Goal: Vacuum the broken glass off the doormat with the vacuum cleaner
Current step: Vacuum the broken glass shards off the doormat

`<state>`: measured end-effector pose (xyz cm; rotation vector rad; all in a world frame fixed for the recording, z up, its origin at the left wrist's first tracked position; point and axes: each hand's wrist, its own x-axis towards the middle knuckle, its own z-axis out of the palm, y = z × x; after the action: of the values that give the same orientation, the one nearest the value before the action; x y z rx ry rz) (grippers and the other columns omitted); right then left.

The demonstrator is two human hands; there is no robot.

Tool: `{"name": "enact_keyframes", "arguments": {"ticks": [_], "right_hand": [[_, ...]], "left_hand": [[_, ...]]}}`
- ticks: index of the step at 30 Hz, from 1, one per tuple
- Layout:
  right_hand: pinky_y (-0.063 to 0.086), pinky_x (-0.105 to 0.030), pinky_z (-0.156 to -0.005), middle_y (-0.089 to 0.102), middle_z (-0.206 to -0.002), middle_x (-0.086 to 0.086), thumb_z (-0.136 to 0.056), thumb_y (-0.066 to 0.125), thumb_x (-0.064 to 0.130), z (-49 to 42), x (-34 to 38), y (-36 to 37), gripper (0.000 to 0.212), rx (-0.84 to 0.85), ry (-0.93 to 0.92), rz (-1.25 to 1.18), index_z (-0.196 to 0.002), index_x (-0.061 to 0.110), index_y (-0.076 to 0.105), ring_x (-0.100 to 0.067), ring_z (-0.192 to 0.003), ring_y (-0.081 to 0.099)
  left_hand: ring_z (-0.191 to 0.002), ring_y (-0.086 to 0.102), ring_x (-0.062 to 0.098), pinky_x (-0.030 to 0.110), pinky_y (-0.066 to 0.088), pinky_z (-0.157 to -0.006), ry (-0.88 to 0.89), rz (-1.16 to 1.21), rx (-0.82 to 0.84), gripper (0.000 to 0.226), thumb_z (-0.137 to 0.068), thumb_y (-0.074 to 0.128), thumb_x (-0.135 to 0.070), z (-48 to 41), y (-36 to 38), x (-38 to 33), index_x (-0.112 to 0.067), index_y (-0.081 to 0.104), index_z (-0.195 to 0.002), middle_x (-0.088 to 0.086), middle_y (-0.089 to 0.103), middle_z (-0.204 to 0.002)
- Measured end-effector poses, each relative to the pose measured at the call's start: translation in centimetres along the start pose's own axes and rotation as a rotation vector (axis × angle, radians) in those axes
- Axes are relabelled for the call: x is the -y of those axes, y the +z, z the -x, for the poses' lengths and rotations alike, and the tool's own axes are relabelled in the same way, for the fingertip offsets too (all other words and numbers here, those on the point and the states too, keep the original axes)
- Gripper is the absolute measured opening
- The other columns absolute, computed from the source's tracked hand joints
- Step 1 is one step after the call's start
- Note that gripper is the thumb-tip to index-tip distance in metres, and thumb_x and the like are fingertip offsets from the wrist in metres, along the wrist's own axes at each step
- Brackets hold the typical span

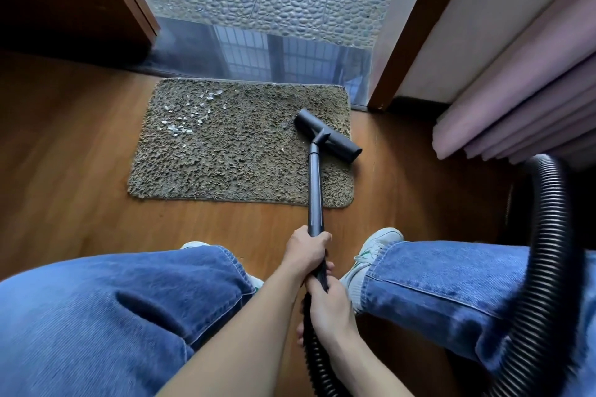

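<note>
left hand (305, 251) and right hand (330, 301) are gripping the wand (314, 184), likely stiff, light | glass (183, 114) is looking sharp on doormat (225, 167)

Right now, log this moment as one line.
left hand: grips wand | right hand: grips wand lower | nozzle: doormat right edge | glass shards: doormat far left, apart from nozzle

Black ribbed vacuum hose (548, 251), 4 o'clock: blurred, cut by bottom edge. White sneaker (193, 245), 8 o'clock: mostly hidden under my blue denim leg (129, 300). Pale glass shards (185, 113), 10 o'clock: uncountably small. Fingers of my right hand (329, 300): hidden beneath dark grey vacuum wand (314, 184).
</note>
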<state>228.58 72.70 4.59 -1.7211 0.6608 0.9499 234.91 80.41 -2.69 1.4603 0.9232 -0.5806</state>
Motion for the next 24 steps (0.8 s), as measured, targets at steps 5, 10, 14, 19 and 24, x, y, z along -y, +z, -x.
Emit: {"name": "enact_keyframes", "arguments": {"ticks": [5, 10, 14, 19, 24], "right_hand": [[0.059, -0.041, -0.048, 0.063, -0.056, -0.007, -0.1, 0.045, 0.037, 1.3, -1.0, 1.2, 0.026, 0.065, 0.009, 0.099, -0.1, 0.013, 0.055, -0.03, -0.045, 0.065], [0.052, -0.033, -0.042, 0.063, -0.063, -0.012, -0.098, 0.047, 0.034, 3.0, -1.6, 1.9, 0.025, 0.157, -0.023, 0.158, -0.098, 0.01, 0.055, -0.027, -0.041, 0.062], [0.051, -0.03, -0.04, 0.06, -0.053, -0.006, -0.099, 0.047, 0.033, 4.5, -2.2, 2.4, 0.022, 0.208, -0.021, 0.182, -0.093, 0.013, 0.054, -0.025, -0.04, 0.06], [0.048, -0.028, -0.04, 0.058, -0.044, 0.0, -0.1, 0.046, 0.036, 4.9, -2.9, 2.3, 0.028, 0.186, -0.017, 0.168, -0.1, 0.01, 0.056, -0.024, -0.04, 0.06], [0.056, -0.037, -0.048, 0.061, -0.047, -0.001, -0.1, 0.045, 0.038, 3.2, -2.8, 2.5, 0.028, 0.128, -0.024, 0.12, -0.099, 0.012, 0.056, -0.027, -0.045, 0.062]], "left_hand": [[-0.04, 0.059, 0.02, 0.033, 0.053, -0.051, -0.016, 0.051, -0.073, 0.013, -0.094, 0.06, -0.016, 1.3, -1.9, 2.2, -0.006, 0.053, -0.098, 0.014, 0.057, -0.076], [-0.04, 0.058, 0.022, 0.031, 0.049, -0.046, -0.036, 0.162, -0.169, 0.013, -0.095, 0.06, -0.013, 3.0, -3.8, 4.2, -0.005, 0.05, -0.094, 0.013, 0.054, -0.072], [-0.044, 0.059, 0.024, 0.034, 0.052, -0.051, -0.059, 0.192, -0.213, 0.013, -0.096, 0.06, -0.013, 4.4, -4.7, 5.5, -0.003, 0.052, -0.098, 0.015, 0.056, -0.072], [-0.044, 0.061, 0.025, 0.032, 0.051, -0.048, -0.066, 0.173, -0.223, 0.021, -0.095, 0.059, -0.015, 4.8, -4.5, 5.7, 0.0, 0.051, -0.107, 0.017, 0.058, -0.076], [-0.043, 0.06, 0.025, 0.035, 0.051, -0.052, -0.043, 0.133, -0.187, 0.025, -0.093, 0.06, -0.018, 3.3, -3.9, 4.6, 0.001, 0.052, -0.108, 0.016, 0.058, -0.076]]}}
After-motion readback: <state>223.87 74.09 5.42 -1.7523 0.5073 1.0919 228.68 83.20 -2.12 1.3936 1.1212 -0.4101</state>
